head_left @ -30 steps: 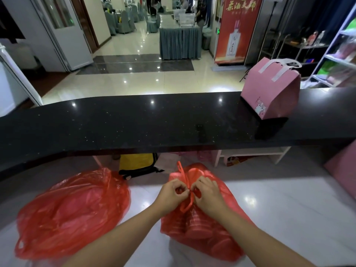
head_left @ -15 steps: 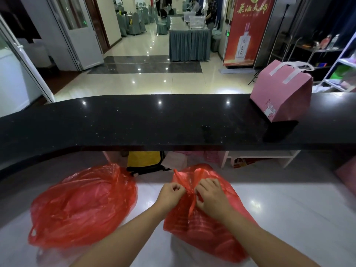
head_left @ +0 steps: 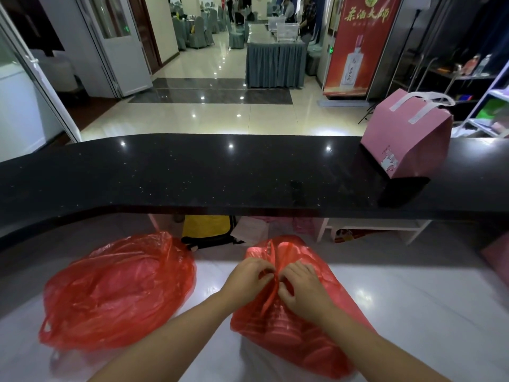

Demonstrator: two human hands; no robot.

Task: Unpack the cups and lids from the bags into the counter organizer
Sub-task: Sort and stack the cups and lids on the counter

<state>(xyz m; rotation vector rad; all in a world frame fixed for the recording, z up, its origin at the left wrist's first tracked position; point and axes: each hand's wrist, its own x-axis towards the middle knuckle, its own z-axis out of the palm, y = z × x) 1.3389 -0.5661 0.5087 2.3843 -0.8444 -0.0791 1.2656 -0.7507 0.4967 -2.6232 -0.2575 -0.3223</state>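
Two red plastic bags lie on the white lower counter (head_left: 413, 299). The right bag (head_left: 325, 343) is tied at the top, and round stacked shapes show through its plastic. My left hand (head_left: 248, 277) and my right hand (head_left: 300, 288) both pinch the knotted handles at its top, one on each side of the knot. The left bag (head_left: 118, 290) sits apart, about a hand's width to the left, bulging and untouched. No organizer is in view.
A raised black counter ledge (head_left: 192, 172) runs across just behind the bags. A pink paper gift bag (head_left: 407, 139) with white handles stands on it at the right. Under the ledge are a yellow-and-black bag (head_left: 206, 227) and a white shelf (head_left: 371, 227).
My fingers have kept working the knot; the loose handle ends that stood up have been pulled down between my hands. The view has shifted slightly.
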